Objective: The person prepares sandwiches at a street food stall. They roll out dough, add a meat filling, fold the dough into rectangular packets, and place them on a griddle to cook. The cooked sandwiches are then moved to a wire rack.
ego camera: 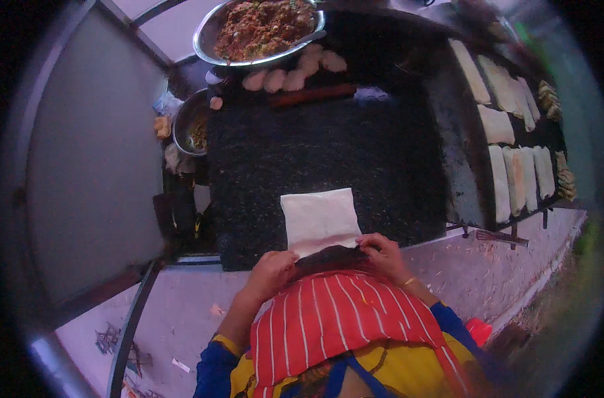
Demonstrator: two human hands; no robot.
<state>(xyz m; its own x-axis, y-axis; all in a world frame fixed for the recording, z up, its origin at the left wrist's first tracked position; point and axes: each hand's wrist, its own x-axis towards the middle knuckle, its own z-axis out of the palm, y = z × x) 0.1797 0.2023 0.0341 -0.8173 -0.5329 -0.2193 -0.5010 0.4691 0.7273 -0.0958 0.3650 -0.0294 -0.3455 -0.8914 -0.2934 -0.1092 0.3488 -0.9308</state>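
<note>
A pale sheet of dough (321, 217) lies on the black speckled worktop (331, 144), close to its front edge. Its near edge is raised in a fold. The fingers of my left hand (273, 271) pinch the near left corner. My right hand (383, 252) pinches the near right corner between thumb and fingers. Farther off on the worktop are a wooden rolling pin (314, 96) and several round dough pieces (294, 79). Behind them stands a large metal bowl (197, 42) of minced filling (264, 30), with a utensil handle over its rim.
At the right, a dark griddle (523, 137) holds several flat dough parcels (516, 181). On the left stand a smaller metal bowl (180, 134) and a scraper (201, 198) with a yellow-marked handle. A spatula (501, 238) hangs below the griddle's front edge. A grey panel (93, 149) rises at the far left.
</note>
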